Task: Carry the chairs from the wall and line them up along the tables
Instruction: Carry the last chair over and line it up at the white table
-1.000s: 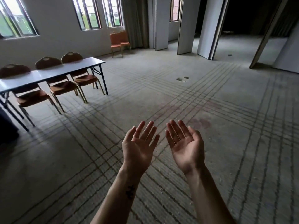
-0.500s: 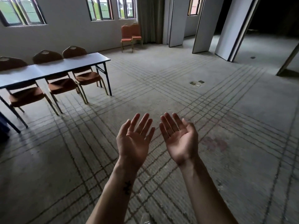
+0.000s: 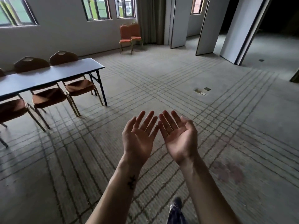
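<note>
Holding nothing in left hand [image 3: 139,138] or right hand [image 3: 178,136], both palm-up with fingers straight, side by side above the carpet [image 3: 161,81]; two orange chairs [image 3: 130,36] against far wall [image 3: 64,34], well apart from hands; three darker chairs [image 3: 77,87] tucked under counter [image 3: 48,76] at left.

Dim room, daylight from windows [image 3: 97,8] (upper left), black far right — edges bowed, slightly soft
</note>
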Tool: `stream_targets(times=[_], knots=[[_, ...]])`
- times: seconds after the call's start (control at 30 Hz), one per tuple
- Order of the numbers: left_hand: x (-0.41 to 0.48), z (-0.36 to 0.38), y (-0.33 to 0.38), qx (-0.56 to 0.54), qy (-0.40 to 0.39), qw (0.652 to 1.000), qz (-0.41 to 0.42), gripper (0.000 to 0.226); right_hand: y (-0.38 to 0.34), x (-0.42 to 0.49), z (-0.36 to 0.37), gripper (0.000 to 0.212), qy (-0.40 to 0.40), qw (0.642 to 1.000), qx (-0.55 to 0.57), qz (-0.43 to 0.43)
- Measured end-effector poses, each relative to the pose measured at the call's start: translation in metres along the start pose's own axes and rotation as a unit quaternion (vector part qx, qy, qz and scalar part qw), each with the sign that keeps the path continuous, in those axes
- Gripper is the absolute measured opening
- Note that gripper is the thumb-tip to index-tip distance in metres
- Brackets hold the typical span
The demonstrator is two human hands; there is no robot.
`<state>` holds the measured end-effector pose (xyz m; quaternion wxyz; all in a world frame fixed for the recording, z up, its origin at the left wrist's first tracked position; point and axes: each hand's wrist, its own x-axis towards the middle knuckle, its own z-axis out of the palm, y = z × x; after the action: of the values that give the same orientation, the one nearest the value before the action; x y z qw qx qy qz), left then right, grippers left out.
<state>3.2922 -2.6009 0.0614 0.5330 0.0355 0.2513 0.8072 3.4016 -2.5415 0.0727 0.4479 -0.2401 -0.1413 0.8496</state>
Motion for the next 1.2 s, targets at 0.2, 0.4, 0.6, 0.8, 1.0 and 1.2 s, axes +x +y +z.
stream_targets(times=[0.2, 0.4, 0.6, 0.8, 1.0, 1.2], knots=[[0.154, 0.029, -0.008, -0.002, 0.037, 0.999, 0.021, 0.048, -0.050, 0.165, 0.011, 0.046, -0.010, 1.000, 0.017, 0.018], [0.308, 0.079, 0.000, -0.010, 0.022, 0.999, 0.037, 0.047, -0.103, 0.314, 0.049, 0.043, -0.031, 0.999, 0.003, 0.031], [0.446, 0.090, 0.004, -0.028, 0.038, 0.999, 0.021, 0.048, -0.131, 0.458, 0.062, 0.044, -0.009, 1.000, 0.001, 0.029], [0.635, 0.090, 0.043, -0.038, 0.042, 0.998, 0.019, 0.048, -0.128, 0.642, 0.101, 0.040, 0.012, 0.999, -0.029, 0.044], [0.815, 0.134, 0.116, -0.045, 0.008, 0.999, 0.027, 0.048, -0.142, 0.814, 0.188, 0.040, -0.025, 0.999, -0.031, 0.023], [0.950, 0.149, 0.152, -0.034, 0.003, 0.999, 0.024, 0.049, -0.150, 0.954, 0.229, 0.039, -0.027, 0.999, -0.011, 0.024]])
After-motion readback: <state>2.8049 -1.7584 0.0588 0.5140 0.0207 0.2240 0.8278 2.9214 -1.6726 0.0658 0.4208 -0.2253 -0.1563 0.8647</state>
